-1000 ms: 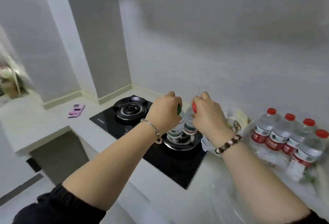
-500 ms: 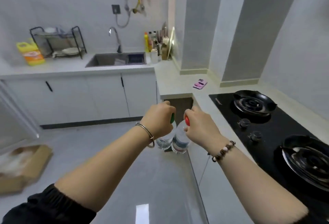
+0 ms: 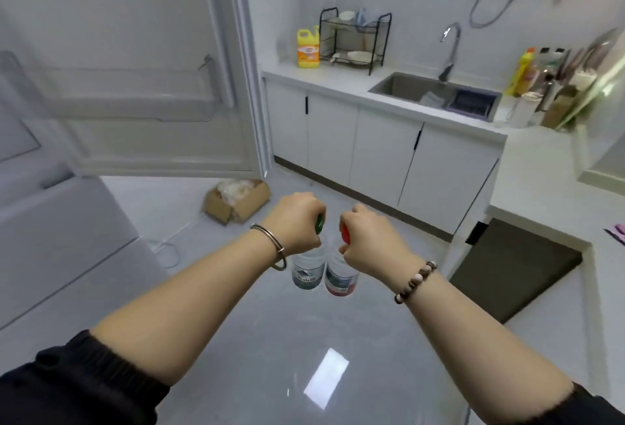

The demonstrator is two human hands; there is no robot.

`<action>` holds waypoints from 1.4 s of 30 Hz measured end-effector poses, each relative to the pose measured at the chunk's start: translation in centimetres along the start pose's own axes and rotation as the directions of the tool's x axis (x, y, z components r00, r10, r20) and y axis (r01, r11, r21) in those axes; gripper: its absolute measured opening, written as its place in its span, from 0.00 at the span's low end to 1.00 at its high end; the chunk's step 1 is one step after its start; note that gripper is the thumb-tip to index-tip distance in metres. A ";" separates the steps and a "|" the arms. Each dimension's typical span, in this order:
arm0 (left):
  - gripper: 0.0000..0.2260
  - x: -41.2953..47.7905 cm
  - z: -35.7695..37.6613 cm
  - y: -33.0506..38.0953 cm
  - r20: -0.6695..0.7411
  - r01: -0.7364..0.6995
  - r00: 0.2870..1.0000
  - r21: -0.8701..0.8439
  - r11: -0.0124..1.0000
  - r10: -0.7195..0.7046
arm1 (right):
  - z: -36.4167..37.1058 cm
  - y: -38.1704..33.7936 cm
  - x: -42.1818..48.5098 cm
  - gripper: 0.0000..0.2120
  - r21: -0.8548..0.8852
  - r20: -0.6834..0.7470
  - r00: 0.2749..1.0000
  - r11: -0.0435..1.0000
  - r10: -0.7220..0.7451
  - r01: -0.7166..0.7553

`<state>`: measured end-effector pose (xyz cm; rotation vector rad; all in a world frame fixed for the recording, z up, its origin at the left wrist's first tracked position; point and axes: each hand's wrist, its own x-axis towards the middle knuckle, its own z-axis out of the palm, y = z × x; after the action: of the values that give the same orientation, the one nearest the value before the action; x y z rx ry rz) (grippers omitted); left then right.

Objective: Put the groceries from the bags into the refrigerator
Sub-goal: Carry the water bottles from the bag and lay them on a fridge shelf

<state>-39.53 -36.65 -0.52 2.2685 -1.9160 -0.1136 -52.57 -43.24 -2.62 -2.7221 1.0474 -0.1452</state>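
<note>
At the centre of the frame the left hand (image 3: 294,223) is curled into a fist round the neck of a water bottle with a green cap (image 3: 307,274); the cap shows as a green sliver at the edge of the fingers and the clear body with its label hangs below the fist. Just to its right, the right hand (image 3: 368,238) is closed the same way round the top of a water bottle with a red cap (image 3: 341,281), a bit of red showing beside the thumb. The two bottles hang side by side, touching or nearly so, above the glossy grey floor (image 3: 304,340). A metal bangle (image 3: 272,250) sits on the left wrist and a beaded bracelet (image 3: 415,282) on the right. The open refrigerator door (image 3: 135,35) fills the upper left of the frame, with a clear door shelf (image 3: 128,96) across it, well apart from the bottles. Below the door's lower right corner a cardboard box (image 3: 236,203) lies on the floor. In the upper right a white counter carries a sink (image 3: 399,86) with a faucet (image 3: 451,49), a dish rack (image 3: 355,39) and a yellow detergent jug (image 3: 307,49)
</note>
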 end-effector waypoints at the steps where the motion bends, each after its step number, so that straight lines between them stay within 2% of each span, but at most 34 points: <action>1: 0.09 -0.3 -0.1 -0.8 -0.008 0.034 0.999 0.004 0.999 -0.034 | 0.2 -0.6 0.7 0.04 0.000 0.011 0.999 0.999 -0.036 0.036; 5: 0.09 -2.0 -0.6 -3.9 -0.036 0.165 0.986 0.008 0.986 -0.165 | 1.3 -3.4 3.1 0.05 0.019 0.049 0.989 0.990 -0.140 0.140; 12: 0.09 -4.5 -2.8 -10.1 -0.072 0.316 0.947 0.014 0.949 -0.314 | 2.2 -9.9 6.7 0.06 0.034 0.065 0.957 0.959 -0.282 0.280; 17: 0.07 -5.7 -5.4 -15.1 -0.120 0.337 0.936 0.052 0.940 -0.330 | 2.3 -15.1 9.7 0.05 0.042 0.013 0.942 0.942 -0.334 0.334; 26: 0.12 -7.0 -12.1 -25.3 -0.176 0.364 0.920 0.051 0.930 -0.350 | 1.2 -25.5 15.7 0.04 0.049 -0.070 0.936 0.936 -0.346 0.349; 31: 0.10 -8.8 -15.9 -30.1 -0.209 0.398 0.902 0.068 0.915 -0.377 | 0.7 -30.9 18.0 0.05 0.094 -0.124 0.911 0.910 -0.393 0.405; 38: 0.06 -10.9 -20.2 -35.2 -0.309 0.482 0.848 0.110 0.870 -0.431 | -0.3 -37.5 20.7 0.07 0.170 -0.174 0.865 0.851 -0.471 0.497; 42: 0.07 -11.8 -22.8 -37.9 -0.409 0.550 0.784 0.108 0.829 -0.467 | -1.3 -41.0 23.2 0.07 0.195 -0.219 0.824 0.804 -0.522 0.561</action>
<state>-0.92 -17.14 14.48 2.6659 -1.1352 0.4536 -9.03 -29.45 8.82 -2.7161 0.2108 -0.5519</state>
